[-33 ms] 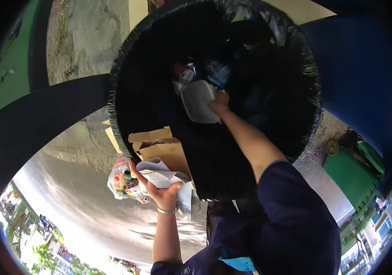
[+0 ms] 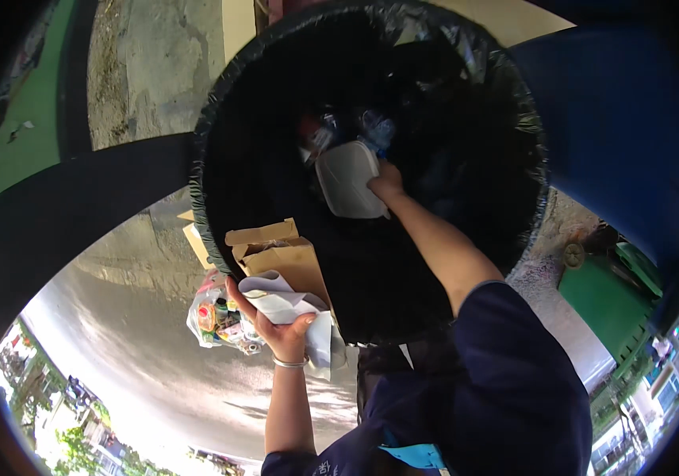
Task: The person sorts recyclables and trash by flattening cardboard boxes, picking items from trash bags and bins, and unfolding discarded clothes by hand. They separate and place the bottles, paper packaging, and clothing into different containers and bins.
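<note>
Inside a large round bin lined with a black plastic bag (image 2: 200,178), my right hand (image 2: 388,182) grips a translucent plastic food container (image 2: 347,182) by its edge. Just beyond it in the dark interior lie a clear plastic bottle (image 2: 377,127) and a blurred red and white item (image 2: 313,135). At the bin's near left rim, my left hand (image 2: 282,337) is closed round white and grey paper sheets (image 2: 280,300) and a brown cardboard box (image 2: 296,263) with raised flaps. The bin's bottom is too dark to make out.
Beside my left hand shows a clear bag of mixed packaging (image 2: 214,319); whether it hangs or lies on the ground, I cannot tell. A green wheeled bin (image 2: 605,301) is at the right, a large blue surface (image 2: 625,119) at the upper right. Pale concrete ground (image 2: 157,71) surrounds the bin.
My right hand has shifted slightly right and toward me with the food container. My left hand keeps its hold on the paper and cardboard box.
</note>
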A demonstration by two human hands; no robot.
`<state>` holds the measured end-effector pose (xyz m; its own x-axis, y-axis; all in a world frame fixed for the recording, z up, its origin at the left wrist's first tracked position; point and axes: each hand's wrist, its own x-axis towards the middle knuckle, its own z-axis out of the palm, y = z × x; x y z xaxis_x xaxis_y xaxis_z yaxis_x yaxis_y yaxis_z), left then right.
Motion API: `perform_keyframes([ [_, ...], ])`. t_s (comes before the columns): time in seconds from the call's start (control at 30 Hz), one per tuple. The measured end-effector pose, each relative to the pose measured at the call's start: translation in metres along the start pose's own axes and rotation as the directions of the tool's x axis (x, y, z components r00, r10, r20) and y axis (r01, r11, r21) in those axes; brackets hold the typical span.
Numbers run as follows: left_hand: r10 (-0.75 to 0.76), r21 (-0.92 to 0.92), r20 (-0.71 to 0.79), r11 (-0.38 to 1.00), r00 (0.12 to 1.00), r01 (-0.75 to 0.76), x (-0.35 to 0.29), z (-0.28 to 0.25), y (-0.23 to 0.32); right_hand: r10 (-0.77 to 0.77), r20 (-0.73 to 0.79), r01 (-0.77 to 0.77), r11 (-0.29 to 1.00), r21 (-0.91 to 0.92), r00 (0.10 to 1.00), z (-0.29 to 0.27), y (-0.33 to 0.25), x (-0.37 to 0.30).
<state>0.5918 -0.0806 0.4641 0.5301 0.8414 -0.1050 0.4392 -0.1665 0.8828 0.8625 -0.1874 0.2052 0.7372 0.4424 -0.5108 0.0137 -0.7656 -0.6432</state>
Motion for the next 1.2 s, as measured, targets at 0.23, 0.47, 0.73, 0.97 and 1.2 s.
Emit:
perform_keyframes([
  [0.23,0.069,0.048,0.036,0.996,0.997,-0.071,0.005,-0.001,0.03,0.032,0.174,-0.158,0.598,0.786,0.984,-0.208,-0.085,-0.139],
  [0.47,0.073,-0.014,0.017,0.997,0.997,-0.073,-0.001,-0.007,0.017,0.101,-0.516,0.325,0.67,0.667,0.851,-0.401,-0.206,-0.312],
  [0.73,0.125,-0.055,0.044,0.991,0.991,-0.123,0.0,0.002,0.023,-0.21,-0.966,0.62,0.781,-0.074,0.15,-0.619,-0.16,-0.377],
  [0.97,0.121,-0.011,-0.02,0.993,0.992,-0.121,-0.002,-0.01,0.015,-0.775,-0.531,0.497,0.629,-0.598,0.342,-0.418,-0.211,-0.278],
  [1.2,0.025,-0.027,0.006,0.999,1.0,-0.025,-0.002,0.003,0.001,-0.174,0.076,0.176,0.984,-0.019,0.982,-0.122,-0.107,-0.053],
])
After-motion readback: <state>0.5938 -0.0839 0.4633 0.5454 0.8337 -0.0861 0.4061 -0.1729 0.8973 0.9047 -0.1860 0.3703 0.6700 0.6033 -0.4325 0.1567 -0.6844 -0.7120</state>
